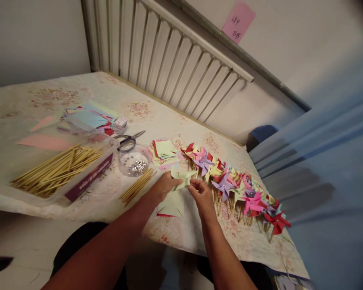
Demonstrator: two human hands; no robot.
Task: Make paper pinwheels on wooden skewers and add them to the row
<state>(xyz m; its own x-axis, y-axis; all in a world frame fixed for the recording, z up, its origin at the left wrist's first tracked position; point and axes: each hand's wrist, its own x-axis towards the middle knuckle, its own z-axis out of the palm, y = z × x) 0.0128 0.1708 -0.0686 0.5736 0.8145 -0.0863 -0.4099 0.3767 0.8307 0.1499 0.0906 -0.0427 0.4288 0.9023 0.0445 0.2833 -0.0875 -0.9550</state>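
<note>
A pale green paper pinwheel (pixel 183 176) is between my two hands over the table. My left hand (pixel 167 185) grips it from the left, thumb on the paper. On its right side, the fingers of my right hand (pixel 199 189) are pinched together at the pinwheel's edge; anything small between them is hidden. Below lie cut green paper squares (pixel 171 204) with a red one underneath. Behind my hands is another stack of coloured paper squares (pixel 165 150). A row of thin wooden sticks (pixel 137 187) lies left of my left hand.
Finished pinwheels on sticks (pixel 225 185) crowd the table's right side. Leftward stand a round clear dish (pixel 134 162) of shiny metal fasteners, scissors (pixel 128 141), a plastic box (pixel 90 171) of sticks, a small white box (pixel 120 124) and coloured paper (pixel 89 117). A blue curtain (pixel 314 161) hangs right.
</note>
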